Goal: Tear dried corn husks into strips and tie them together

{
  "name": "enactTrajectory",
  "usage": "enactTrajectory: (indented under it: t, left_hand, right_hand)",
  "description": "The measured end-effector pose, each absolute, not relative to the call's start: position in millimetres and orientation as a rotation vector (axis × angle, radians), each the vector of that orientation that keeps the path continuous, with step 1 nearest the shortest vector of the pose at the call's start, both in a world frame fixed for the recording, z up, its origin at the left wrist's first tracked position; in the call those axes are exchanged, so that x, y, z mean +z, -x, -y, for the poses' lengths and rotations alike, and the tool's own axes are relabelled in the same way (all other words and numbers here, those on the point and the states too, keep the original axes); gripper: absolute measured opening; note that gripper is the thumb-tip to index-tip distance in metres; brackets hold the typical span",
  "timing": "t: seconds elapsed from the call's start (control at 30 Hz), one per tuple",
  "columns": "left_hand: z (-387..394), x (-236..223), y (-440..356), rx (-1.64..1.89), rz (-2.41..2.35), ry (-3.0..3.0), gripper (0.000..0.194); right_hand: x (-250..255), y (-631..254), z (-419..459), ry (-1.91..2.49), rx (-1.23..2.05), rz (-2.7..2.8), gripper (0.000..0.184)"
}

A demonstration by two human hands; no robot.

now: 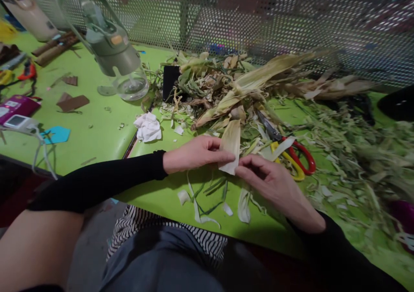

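Observation:
A pale corn husk piece (231, 143) stands upright between my hands, wide at the bottom and cut straight there. My left hand (199, 154) pinches it low down, thumb in front and fingers behind. At its lower right edge, my right hand (274, 184) has thumb and fingertips pressed together on the husk. Just beyond the right hand lie scissors (274, 134) with red and yellow handles, a husk strip across them. Husk scraps (244, 208) and thin green strips lie on the green tabletop (152, 186) in front of me.
A heap of dry husks (207, 83) lies at the back, with a dark rectangular object (170, 83) against it. Crumpled white paper (148, 127) and a green-lidded bottle (113, 54) stand left. Shredded husk (371, 154) covers the right side. A perforated metal panel (220, 16) borders the back.

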State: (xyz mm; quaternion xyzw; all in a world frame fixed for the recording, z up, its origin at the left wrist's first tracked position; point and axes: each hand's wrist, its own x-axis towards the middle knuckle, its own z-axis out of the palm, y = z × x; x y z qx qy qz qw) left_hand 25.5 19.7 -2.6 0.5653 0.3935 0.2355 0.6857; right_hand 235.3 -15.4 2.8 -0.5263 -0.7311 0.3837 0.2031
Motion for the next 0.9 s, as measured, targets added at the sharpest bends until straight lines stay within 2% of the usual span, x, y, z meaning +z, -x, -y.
enactTrajectory:
  t: [0.13,0.37,0.43,0.53,0.6,0.77,0.9]
  left_hand:
    - [-21,-1,-26,0.530,-0.919,-1.326,0.030]
    - [-22,4,-25,0.448,-0.876,-1.145,0.014]
    - [-25,6,-24,0.481,-0.909,-1.050,0.010]
    - [-31,7,-21,0.596,-0.979,-0.898,0.011]
    - [-36,7,-19,0.651,-0.998,-0.831,0.012]
    - [-40,5,-17,0.718,-0.987,-0.779,0.009]
    - [-39,3,-18,0.711,-0.958,-0.814,0.011]
  right_hand:
    - [3,-236,14,1.449,1.087,2.059,0.040]
    - [14,-244,10,1.453,0.995,2.114,0.039]
    - [16,-255,6,1.556,0.748,2.105,0.038]
    - [19,-279,-7,1.778,0.139,1.996,0.031]
    - [21,-294,-17,1.840,0.038,2.048,0.033]
    - [25,-311,-23,1.789,0.312,2.276,0.048]
    - [22,-308,-15,1.723,0.431,2.278,0.047]
